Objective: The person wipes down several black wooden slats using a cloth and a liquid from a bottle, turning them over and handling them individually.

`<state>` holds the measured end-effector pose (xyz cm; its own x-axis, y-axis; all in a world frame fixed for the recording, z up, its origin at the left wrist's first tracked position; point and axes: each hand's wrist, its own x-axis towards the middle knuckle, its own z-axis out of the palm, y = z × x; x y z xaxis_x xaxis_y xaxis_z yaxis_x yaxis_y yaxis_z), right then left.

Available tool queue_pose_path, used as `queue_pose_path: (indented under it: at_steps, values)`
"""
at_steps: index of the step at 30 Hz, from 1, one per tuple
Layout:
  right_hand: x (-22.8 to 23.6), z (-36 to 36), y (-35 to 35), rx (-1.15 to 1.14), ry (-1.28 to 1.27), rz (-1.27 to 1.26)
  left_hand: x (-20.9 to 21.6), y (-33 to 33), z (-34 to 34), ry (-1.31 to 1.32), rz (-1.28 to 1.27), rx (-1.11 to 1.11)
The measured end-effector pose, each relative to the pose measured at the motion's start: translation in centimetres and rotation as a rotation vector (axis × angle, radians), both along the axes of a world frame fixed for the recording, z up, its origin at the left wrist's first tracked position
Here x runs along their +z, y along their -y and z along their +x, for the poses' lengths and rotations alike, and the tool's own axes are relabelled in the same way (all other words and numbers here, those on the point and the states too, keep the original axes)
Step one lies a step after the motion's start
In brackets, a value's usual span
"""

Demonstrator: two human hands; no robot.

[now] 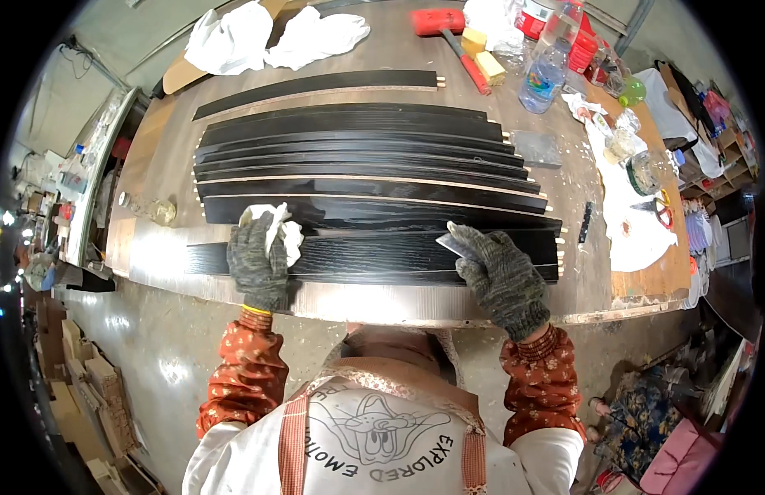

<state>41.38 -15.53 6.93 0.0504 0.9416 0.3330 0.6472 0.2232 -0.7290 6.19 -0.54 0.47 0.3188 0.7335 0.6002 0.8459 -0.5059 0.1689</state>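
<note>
Gloved in grey knit, my left hand (259, 262) is closed around a crumpled white cloth (291, 238) and rests near the left end of the nearest black wooden board (374, 257). My right hand (504, 274), in a matching glove, grips a thin, flat metal scraper (457, 246) above the right part of that board; its handle is hidden in the fingers. Behind it, several black boards (358, 157) lie side by side with light dowels at their ends. One more black board (316, 90) lies apart, farther back.
A red mallet (458, 48) and yellow sponge blocks (489, 68) are at the back. Plastic bottles (543, 81) stand at the back right, near red-handled scissors (664, 209). White rags (316, 38) lie at the back left; a glass jar (161, 212) lies at the left.
</note>
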Motion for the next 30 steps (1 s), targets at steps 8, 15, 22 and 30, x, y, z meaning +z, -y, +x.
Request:
queue_pose_path:
  at_steps: [8, 15, 22, 30]
  values:
    - [-2.1, -0.1, 1.0, -0.155, 0.197, -0.242, 0.4, 0.3, 1.1, 0.007, -0.051, 0.025]
    - [2.3, -7.4, -4.8, 0.372, 0.449, -0.783, -1.0, -1.4, -0.6, 0.088, -0.221, -0.067]
    - [0.9, -4.8, -6.1, 0.204, 0.352, -0.08, 2.5, -0.5, -6.8, 0.774, 0.017, 0.405]
    - [3.1, -16.2, -11.5, 0.333, 0.667, -0.576, 3.3, -1.8, -14.1, 0.496, -0.09, 0.531]
